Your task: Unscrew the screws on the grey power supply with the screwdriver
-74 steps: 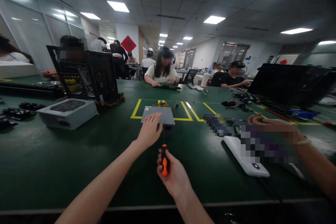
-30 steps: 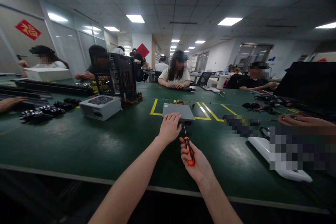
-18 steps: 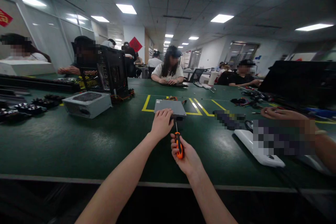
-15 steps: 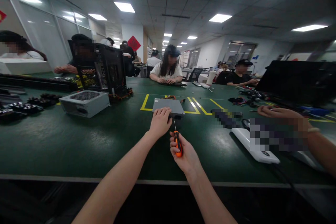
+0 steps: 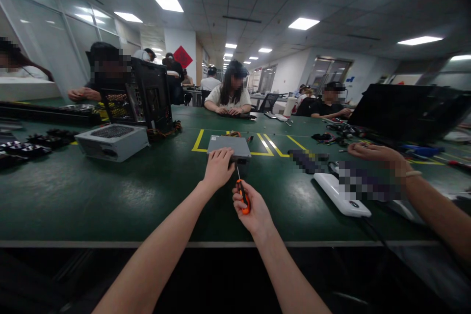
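A small grey computer power supply [image 5: 235, 145] lies on the green table, with several coloured cables at its far side. My left hand [image 5: 219, 168] is laid over its near left edge, fingers on the top face and thumb at the front side, holding it. Wrapped in the fingers of my right hand [image 5: 255, 210] is an orange and black screwdriver [image 5: 242, 196]. Its thin shaft points away from me, up to the front side of the power supply near the socket. Whether the tip touches a screw is too small to tell.
Left stands a larger power supply [image 5: 113, 141] beside a black computer case [image 5: 149, 93]. A white power bank-like device [image 5: 340, 195] lies right, near a co-worker's hand [image 5: 379, 154] and a dark monitor [image 5: 401, 113]. Another person [image 5: 230, 91] sits opposite. Yellow tape [image 5: 198, 140] marks the table.
The view has turned slightly, so everything sits a little further left and higher. Both hands keep their places at the power supply, the screwdriver still in the right one.
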A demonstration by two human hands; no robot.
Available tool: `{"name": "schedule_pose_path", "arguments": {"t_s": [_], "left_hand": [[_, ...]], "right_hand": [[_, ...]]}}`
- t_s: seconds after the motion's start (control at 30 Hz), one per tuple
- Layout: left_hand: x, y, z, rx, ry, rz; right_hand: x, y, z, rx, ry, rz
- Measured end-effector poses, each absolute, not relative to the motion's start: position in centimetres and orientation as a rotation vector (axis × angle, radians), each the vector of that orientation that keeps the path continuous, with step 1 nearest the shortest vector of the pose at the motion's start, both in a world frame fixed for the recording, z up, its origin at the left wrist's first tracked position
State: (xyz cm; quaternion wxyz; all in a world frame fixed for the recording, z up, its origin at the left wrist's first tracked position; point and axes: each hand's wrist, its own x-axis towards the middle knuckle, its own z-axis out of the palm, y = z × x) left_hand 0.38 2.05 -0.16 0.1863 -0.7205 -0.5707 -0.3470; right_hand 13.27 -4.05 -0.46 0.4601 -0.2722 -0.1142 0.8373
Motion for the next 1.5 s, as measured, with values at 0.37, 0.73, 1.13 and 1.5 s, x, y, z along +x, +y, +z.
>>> {"name": "schedule_pose_path", "arguments": {"t_s": [0.37, 0.73, 1.13, 1.5], "left_hand": [[0.3, 2.3, -0.7, -2.028, -1.599, -1.009], [0.4, 2.5, -0.8, -2.019, -1.605, -1.03], [0.6, 2.6, -0.7, -2.001, -1.637, -1.048], [0.4, 2.9, -0.7, -1.985, -1.654, -1.03]], "right_hand": [[13.3, -4.0, -0.5, -0.662, -0.276, 2.1], [12.4, -4.3, -0.2, -0.636, -0.216, 2.147], [12.6, -4.2, -0.1, -0.634, -0.19, 2.168], [12.3, -4.3, -0.3, -0.602, -0.188, 2.189]]}}
